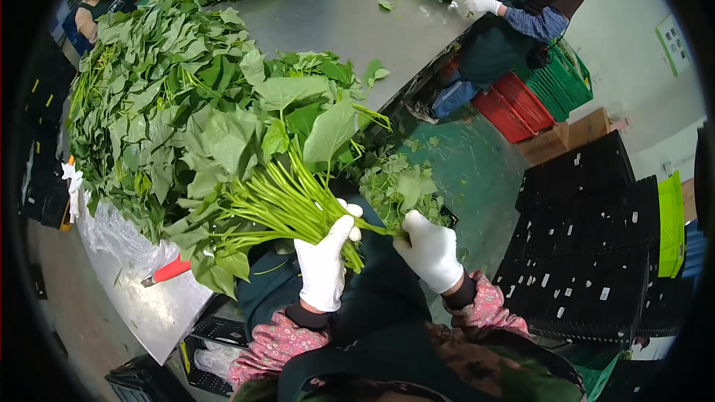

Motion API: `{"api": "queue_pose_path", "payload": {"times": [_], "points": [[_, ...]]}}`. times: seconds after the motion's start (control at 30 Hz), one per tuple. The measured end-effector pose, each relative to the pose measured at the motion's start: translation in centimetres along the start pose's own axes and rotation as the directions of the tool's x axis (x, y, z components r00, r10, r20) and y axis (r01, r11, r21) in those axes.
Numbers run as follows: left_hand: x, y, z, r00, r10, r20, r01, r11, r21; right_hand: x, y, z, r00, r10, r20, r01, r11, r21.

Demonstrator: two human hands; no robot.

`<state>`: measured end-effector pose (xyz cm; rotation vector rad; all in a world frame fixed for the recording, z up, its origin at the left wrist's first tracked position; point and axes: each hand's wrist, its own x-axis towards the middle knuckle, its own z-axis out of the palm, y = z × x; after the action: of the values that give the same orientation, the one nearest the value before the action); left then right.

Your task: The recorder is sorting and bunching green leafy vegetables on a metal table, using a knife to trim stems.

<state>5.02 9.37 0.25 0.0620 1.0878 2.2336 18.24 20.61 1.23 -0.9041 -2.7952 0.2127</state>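
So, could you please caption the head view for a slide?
Gloved left hand grips leafy green stems, right hand beside it, near a leafy heap on a metal table.

Produce packing room, metal worktable [339,18], heaped greens [153,97], black crates [577,253], 2 co-workers [488,52]

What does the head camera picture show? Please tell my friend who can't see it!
A gloved left hand grips a bunch of leafy green stems while the right hand pinches a stem poking out. More leaves lie heaped on a metal table, with two people farther off.
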Motion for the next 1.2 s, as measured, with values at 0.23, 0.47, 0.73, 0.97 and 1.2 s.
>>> {"api": "queue_pose_path", "payload": {"times": [0.23, 0.47, 0.73, 0.97, 1.2], "points": [[2.7, 7.2, -1.5, 0.920, 0.339, -0.198, -0.321, 0.939, 0.121, -2.2, 10.0, 7.0, 0.998, -0.013, 0.063, 0.007, 0.995, 0.095], [1.0, 4.9, -2.6, 0.977, 0.189, -0.095, -0.180, 0.979, 0.095, 6.4, -5.2, 0.8, 0.971, -0.240, 0.014, 0.107, 0.484, 0.869], [0.8, 5.3, -3.8, 0.981, 0.171, -0.094, -0.154, 0.975, 0.158, 6.2, -8.9, 3.3, 0.843, -0.330, -0.425, 0.534, 0.611, 0.585], [2.3, 8.4, -5.4, 0.855, 0.396, -0.334, -0.411, 0.911, 0.028, 4.1, -0.3, 4.1, 0.947, 0.257, -0.190, 0.107, 0.305, 0.946], [3.1, 9.7, -8.8, 0.876, 0.398, -0.271, -0.424, 0.904, -0.043, 5.2, 0.4, 8.7, 0.982, 0.165, 0.092, -0.168, 0.541, 0.824]]}}
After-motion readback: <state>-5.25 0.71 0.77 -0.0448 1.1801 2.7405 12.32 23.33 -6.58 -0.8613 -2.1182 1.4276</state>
